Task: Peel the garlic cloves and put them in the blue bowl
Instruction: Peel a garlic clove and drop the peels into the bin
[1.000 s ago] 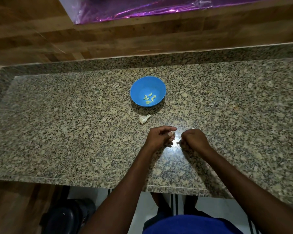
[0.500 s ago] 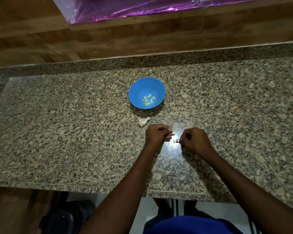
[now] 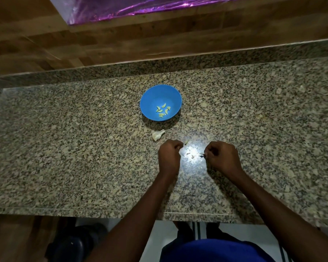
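Note:
The blue bowl (image 3: pixel 152 95) stands mid-counter with several peeled, yellowish cloves (image 3: pixel 162 110) in it. Just in front of it lies an unpeeled chunk of garlic bulb (image 3: pixel 157 134). My left hand (image 3: pixel 169 156) is curled, and a pale garlic clove (image 3: pixel 186 142) peeks out at its fingertips. My right hand (image 3: pixel 222 157) is to its right, about a hand's width away, and pinches a small dark sliver of garlic skin (image 3: pixel 201 156). Two loose skin scraps (image 3: pixel 190 155) lie on the counter between the hands.
The granite counter (image 3: pixel 83 148) has a low raised back ledge (image 3: pixel 121 70) and a wooden wall behind it. Its front edge (image 3: pixel 83 209) runs just under my forearms. A dark round object (image 3: pixel 72 242) stands on the floor at lower left.
My hands have drawn apart, the right one moving rightwards with the sliver of skin. Skin scraps now lie between them. The clove stays at my left fingertips.

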A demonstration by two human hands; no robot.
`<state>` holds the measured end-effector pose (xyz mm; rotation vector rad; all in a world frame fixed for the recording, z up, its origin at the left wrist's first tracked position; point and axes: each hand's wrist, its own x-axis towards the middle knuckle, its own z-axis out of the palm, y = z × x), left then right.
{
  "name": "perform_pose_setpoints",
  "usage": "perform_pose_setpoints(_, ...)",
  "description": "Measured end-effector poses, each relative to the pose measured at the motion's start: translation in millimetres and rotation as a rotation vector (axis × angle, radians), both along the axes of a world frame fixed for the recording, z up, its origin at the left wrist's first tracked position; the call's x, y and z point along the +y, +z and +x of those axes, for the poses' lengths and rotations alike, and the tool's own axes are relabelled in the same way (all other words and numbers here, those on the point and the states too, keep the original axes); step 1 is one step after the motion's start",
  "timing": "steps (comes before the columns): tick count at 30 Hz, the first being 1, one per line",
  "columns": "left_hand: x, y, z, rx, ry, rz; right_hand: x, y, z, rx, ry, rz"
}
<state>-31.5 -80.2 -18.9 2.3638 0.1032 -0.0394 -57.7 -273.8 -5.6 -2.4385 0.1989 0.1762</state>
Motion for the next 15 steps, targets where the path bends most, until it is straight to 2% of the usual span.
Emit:
perform_pose_setpoints(6,-17.9,1.7,-30.1,-0.061,0.001,0.093,-14.1,-10.5,-8.1,-0.098,0.012,-0.140)
perform_pose_setpoints(12,-50.1,-6.2,-43.3,-0.071,-0.262,0.258,-7.5,-12.7,-14.5,-0.124,0.090,-0.140)
perform_pose_setpoints(15,-51.6,-5.9,-45.2,-0.064,-0.319,0.216,-12.1,-15.3,-15.2,-0.108,0.092,-0.120)
